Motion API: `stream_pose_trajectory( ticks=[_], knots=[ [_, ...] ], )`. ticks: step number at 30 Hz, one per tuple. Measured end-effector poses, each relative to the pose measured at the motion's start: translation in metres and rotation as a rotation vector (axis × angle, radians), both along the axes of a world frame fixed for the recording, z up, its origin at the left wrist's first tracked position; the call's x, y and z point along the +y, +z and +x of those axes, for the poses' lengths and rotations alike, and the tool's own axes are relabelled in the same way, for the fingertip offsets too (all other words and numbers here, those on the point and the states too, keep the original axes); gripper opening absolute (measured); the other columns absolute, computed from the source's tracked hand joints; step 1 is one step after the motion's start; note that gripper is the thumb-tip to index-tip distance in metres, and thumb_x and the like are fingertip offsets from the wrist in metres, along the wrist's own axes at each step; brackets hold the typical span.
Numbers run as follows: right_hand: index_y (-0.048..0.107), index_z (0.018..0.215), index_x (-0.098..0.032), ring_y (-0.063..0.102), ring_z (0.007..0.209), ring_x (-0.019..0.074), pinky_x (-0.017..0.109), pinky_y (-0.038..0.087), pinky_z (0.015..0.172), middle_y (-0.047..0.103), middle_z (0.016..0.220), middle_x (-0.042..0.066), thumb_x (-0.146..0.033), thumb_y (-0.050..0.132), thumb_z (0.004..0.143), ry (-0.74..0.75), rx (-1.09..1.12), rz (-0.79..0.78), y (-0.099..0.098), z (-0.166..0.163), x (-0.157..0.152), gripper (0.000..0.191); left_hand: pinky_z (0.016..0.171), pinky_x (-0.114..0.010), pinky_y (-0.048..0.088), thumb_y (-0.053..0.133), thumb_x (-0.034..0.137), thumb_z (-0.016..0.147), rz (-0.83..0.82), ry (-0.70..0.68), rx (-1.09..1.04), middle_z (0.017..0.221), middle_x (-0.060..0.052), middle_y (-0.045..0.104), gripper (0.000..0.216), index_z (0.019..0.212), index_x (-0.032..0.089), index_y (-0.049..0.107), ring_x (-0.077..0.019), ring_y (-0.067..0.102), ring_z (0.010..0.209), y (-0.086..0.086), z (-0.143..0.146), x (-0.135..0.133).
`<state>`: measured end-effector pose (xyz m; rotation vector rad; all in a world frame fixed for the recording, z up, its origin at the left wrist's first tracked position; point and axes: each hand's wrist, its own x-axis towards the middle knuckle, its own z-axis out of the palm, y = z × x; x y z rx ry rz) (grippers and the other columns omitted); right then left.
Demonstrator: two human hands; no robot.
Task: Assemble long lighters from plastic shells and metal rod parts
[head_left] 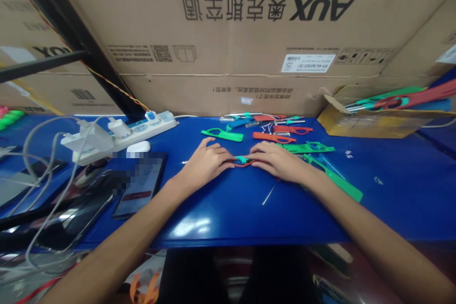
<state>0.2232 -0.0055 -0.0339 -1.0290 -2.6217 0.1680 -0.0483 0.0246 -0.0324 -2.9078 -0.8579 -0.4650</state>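
Note:
My left hand [209, 161] and my right hand [274, 159] meet over the blue table, each with its fingers closed on one end of a red stick lighter [243, 164]. A teal trigger piece [241, 159] shows in the gap between the hands. My fingers cover both ends of this lighter. A green lighter shell [223, 135] lies just beyond my left hand. Past my right hand are orange shells [274, 137] and a green lighter [309, 147]. Another green shell [338, 180] rests beside my right forearm. A thin metal rod [269, 194] lies nearer to me.
An open cardboard box [374, 121] of lighter parts stands at the back right. Several metal tubes [242, 116] and coloured parts lie against the tall carton [228, 33]. A power strip [138, 128], cables, a white earbud case [138, 147] and a phone [142, 185] occupy the left.

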Motion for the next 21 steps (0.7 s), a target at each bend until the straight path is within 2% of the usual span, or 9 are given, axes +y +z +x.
stream_pose_trajectory(
  ticks=[4, 11, 14, 17, 21],
  knots=[
    [0.07, 0.128, -0.021, 0.062, 0.108, 0.0264, 0.046, 0.052, 0.095, 0.066, 0.119, 0.012, -0.031, 0.052, 0.104, 0.007, 0.012, -0.016, 0.002, 0.004, 0.001, 0.032, 0.106, -0.042, 0.031, 0.057, 0.037, 0.103, 0.03, -0.018, 0.01, 0.107, 0.0, 0.076, 0.023, 0.115, 0.027, 0.073, -0.0204, 0.065, 0.101, 0.002, 0.0, -0.001],
    [0.075, 0.119, -0.023, 0.061, 0.103, 0.0255, 0.043, 0.052, 0.09, 0.066, 0.113, 0.01, -0.037, 0.051, 0.104, 0.001, 0.02, 0.0, 0.003, 0.002, 0.002, 0.032, 0.107, -0.043, 0.031, 0.051, 0.04, 0.104, 0.08, -0.009, 0.022, 0.109, -0.002, 0.075, 0.029, 0.113, 0.022, 0.072, -0.0202, 0.066, 0.098, -0.001, 0.004, -0.005],
    [0.074, 0.12, -0.022, 0.061, 0.109, 0.0257, 0.043, 0.052, 0.095, 0.067, 0.117, 0.011, -0.038, 0.051, 0.104, -0.008, 0.053, 0.007, 0.003, 0.002, 0.003, 0.032, 0.108, -0.044, 0.031, 0.053, 0.04, 0.104, 0.072, -0.009, 0.015, 0.108, -0.001, 0.074, 0.028, 0.113, 0.021, 0.071, -0.0202, 0.066, 0.097, -0.004, 0.005, -0.004],
    [0.066, 0.133, -0.023, 0.06, 0.12, 0.0266, 0.045, 0.049, 0.102, 0.067, 0.128, 0.011, -0.039, 0.05, 0.105, -0.107, 0.101, 0.056, 0.004, 0.01, 0.008, 0.036, 0.107, -0.044, 0.033, 0.053, 0.042, 0.103, 0.059, -0.011, 0.008, 0.108, -0.003, 0.073, 0.029, 0.111, 0.02, 0.07, -0.0214, 0.065, 0.1, -0.004, 0.005, -0.004],
    [0.062, 0.138, -0.017, 0.062, 0.117, 0.0322, 0.052, 0.049, 0.098, 0.069, 0.127, 0.016, -0.036, 0.051, 0.103, -0.333, 0.0, 0.132, 0.0, 0.031, 0.023, 0.041, 0.109, -0.047, 0.033, 0.053, 0.045, 0.103, 0.007, -0.007, 0.004, 0.11, -0.004, 0.073, 0.031, 0.111, 0.02, 0.069, -0.0235, 0.065, 0.105, -0.001, 0.007, -0.005]
  ],
)
